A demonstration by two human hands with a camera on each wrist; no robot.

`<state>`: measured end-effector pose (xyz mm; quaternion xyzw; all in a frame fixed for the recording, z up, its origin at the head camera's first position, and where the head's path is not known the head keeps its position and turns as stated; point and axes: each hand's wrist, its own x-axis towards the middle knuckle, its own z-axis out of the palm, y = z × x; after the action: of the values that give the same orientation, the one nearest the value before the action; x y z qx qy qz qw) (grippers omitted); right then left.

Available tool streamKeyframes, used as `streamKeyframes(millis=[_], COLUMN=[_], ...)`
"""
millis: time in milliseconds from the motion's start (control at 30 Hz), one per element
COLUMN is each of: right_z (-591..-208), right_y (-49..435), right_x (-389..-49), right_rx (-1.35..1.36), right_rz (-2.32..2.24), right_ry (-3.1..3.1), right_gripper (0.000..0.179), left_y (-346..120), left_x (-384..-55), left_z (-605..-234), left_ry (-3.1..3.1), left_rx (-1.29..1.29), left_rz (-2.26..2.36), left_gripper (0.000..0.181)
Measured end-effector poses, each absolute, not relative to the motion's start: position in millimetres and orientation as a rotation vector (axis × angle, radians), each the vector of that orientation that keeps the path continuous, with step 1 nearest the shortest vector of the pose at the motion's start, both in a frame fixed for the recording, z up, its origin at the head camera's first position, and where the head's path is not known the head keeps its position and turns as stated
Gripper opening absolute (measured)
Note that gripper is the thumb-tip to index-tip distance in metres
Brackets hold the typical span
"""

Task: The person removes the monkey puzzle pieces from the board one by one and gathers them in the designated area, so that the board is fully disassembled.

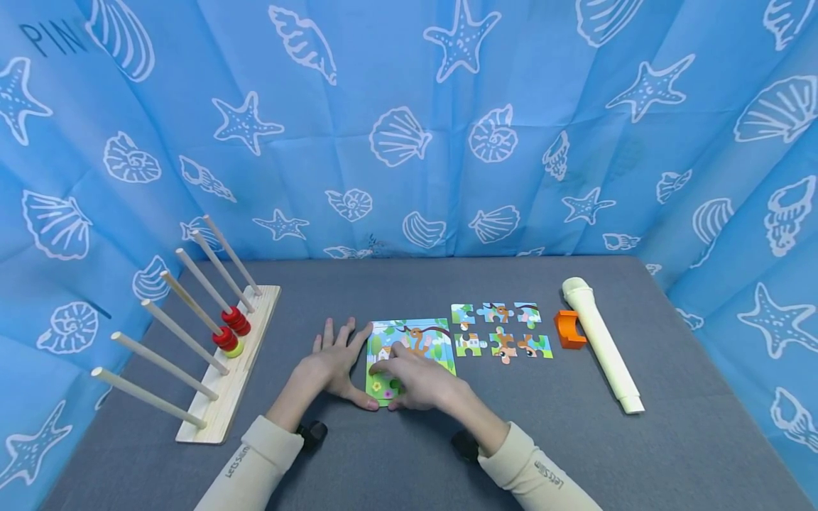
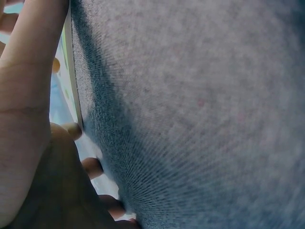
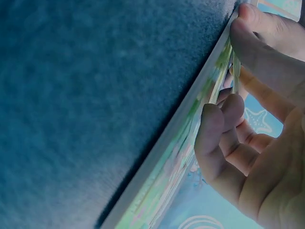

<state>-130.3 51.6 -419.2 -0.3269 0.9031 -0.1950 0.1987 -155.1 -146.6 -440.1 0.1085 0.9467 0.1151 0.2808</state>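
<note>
A picture puzzle board (image 1: pixel 439 342), with a cartoon animal on a branch, lies flat on the table between both hands. My left hand (image 1: pixel 329 365) is spread out along the board's left side, thumb at the lower left corner and index finger near the upper left. Above the board's lower part is my right hand (image 1: pixel 418 382), covering much of the picture. In the right wrist view its thumb and fingers pinch a thin puzzle piece (image 3: pixel 236 71), tilted up from the board. Loose puzzle pieces (image 1: pixel 469 345) lie in two rows right of the board.
A wooden rack (image 1: pixel 220 387) with upright pegs and several red and yellow-green rings (image 1: pixel 236 323) stands at the left. An orange U-shaped block (image 1: pixel 569 331) and a cream toy microphone (image 1: pixel 603 344) are at the right. A blue shell-patterned curtain (image 1: pixel 396 191) hangs behind the grey table.
</note>
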Motion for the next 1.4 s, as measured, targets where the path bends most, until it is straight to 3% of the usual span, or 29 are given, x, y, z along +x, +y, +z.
streamKeyframes(millis=[267,800,1400], right_z=[-418,-407,-397], right_y=[52,74,132], right_x=[-129,-133,-136], right_rx=[-0.921,-1.08,-0.86], right_rz=[-0.557,-0.687,-0.6], right_ry=[2.551,2.573,2.638], right_gripper=[0.05,0.054,0.052], left_y=[-143,-142,-142], left_x=[-151,-151,-152], left_z=[-432,-430,-432], left_ry=[2.545,2.538,2.547], left_rx=[0.291,0.302,0.267], left_rz=[0.299,0.26,0.222], left_gripper=[0.141,0.142,0.143])
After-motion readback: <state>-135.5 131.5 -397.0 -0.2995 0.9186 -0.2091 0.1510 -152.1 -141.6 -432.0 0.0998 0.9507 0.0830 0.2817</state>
